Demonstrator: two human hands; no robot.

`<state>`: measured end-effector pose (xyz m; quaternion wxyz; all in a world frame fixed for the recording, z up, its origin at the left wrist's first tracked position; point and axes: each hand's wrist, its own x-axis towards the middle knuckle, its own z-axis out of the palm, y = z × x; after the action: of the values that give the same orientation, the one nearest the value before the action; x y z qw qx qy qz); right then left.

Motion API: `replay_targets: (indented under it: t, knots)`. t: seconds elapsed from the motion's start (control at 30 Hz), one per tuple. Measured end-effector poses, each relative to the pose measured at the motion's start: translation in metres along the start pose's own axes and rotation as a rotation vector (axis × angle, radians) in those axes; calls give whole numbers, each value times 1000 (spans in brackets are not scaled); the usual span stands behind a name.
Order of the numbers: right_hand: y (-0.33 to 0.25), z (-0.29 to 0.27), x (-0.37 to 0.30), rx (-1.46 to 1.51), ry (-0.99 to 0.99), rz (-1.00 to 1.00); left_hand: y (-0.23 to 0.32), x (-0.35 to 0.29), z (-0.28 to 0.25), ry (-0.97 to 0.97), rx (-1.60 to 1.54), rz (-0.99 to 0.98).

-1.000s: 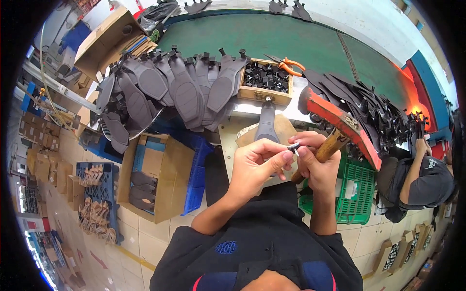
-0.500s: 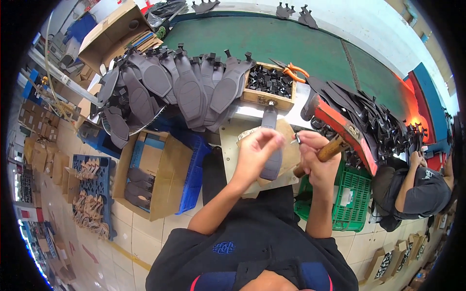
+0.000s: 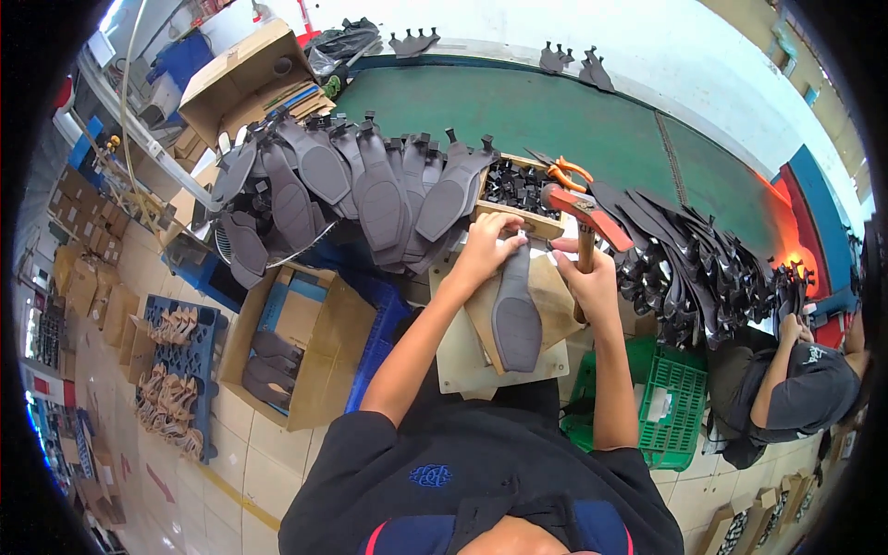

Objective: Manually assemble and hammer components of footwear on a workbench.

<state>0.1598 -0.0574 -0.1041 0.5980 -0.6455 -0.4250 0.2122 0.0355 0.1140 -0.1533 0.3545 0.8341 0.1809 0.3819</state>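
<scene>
A dark grey shoe sole (image 3: 517, 319) lies lengthwise on a tan pad on the pale work plate (image 3: 453, 365), its heel end away from me. My left hand (image 3: 488, 250) is closed round that heel end, thumb and fingers pinching it; the heel itself is mostly hidden. My right hand (image 3: 592, 282) grips the wooden handle of a hammer (image 3: 599, 222), whose red head points up over the bench. A small dark piece seems to sit at the right fingertips, close to the sole's heel. Beyond both hands stands a wooden box (image 3: 539, 222) of small black heel tips (image 3: 514, 185).
Heeled soles (image 3: 381, 205) are heaped at the left, more (image 3: 680, 248) at the right. Orange-handled pliers (image 3: 572, 174) lie behind the box. A carton (image 3: 319, 356), a green crate (image 3: 683, 393) and a green belt (image 3: 481, 97) surround me. Another person (image 3: 800, 379) sits at the right.
My left hand has moved forward onto the sole's heel end. The sole shows more fully now. My right hand has moved slightly forward and left, and the hammer has turned with it.
</scene>
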Motion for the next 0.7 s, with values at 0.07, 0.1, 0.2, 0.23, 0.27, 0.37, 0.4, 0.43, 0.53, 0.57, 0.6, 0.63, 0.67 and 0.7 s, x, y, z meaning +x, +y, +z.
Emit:
replay_targets:
  t: [0.07, 0.1, 0.2, 0.23, 0.27, 0.37, 0.4, 0.43, 0.53, 0.57, 0.6, 0.63, 0.67, 0.7]
  knots:
    - [-2, 1, -1, -14, -8, 24, 13, -5, -5, -12, -29, 58]
    - [-3, 0, -3, -34, -7, 56, 23, -11, -5, -12, -87, 41]
    - [4, 1, -5, -43, -37, 20, 36, -30, -2, -107, -162, 35]
    - [8, 0, -7, -54, -69, -45, 39, -37, -2, -166, -103, -63]
    - [16, -1, -8, -102, -100, -77, 41, -43, 0, -152, -127, -68]
    - [29, 2, -16, 17, -96, -72, 36, -50, 5, -111, -183, -46]
    - [20, -4, -15, -168, -196, -105, 33, -52, 6, -76, -209, -17]
    - [21, -5, -13, -165, -201, -102, 30, -55, 6, -74, -207, -22]
    - [20, -10, -9, -309, -228, -221, 36, -54, 4, -121, -214, -129]
    - [18, -9, -8, -318, -244, -281, 35, -54, 2, -130, -239, -124]
    - [16, -9, -7, -326, -260, -341, 35, -54, 0, -140, -264, -118]
    - [14, -8, -8, -326, -263, -341, 32, -55, 1, -138, -263, -120]
    - [10, -7, -10, -350, -245, -362, 29, -56, 2, -115, -240, -59]
    - [7, -5, -13, -374, -228, -382, 27, -57, 2, -93, -215, 1]
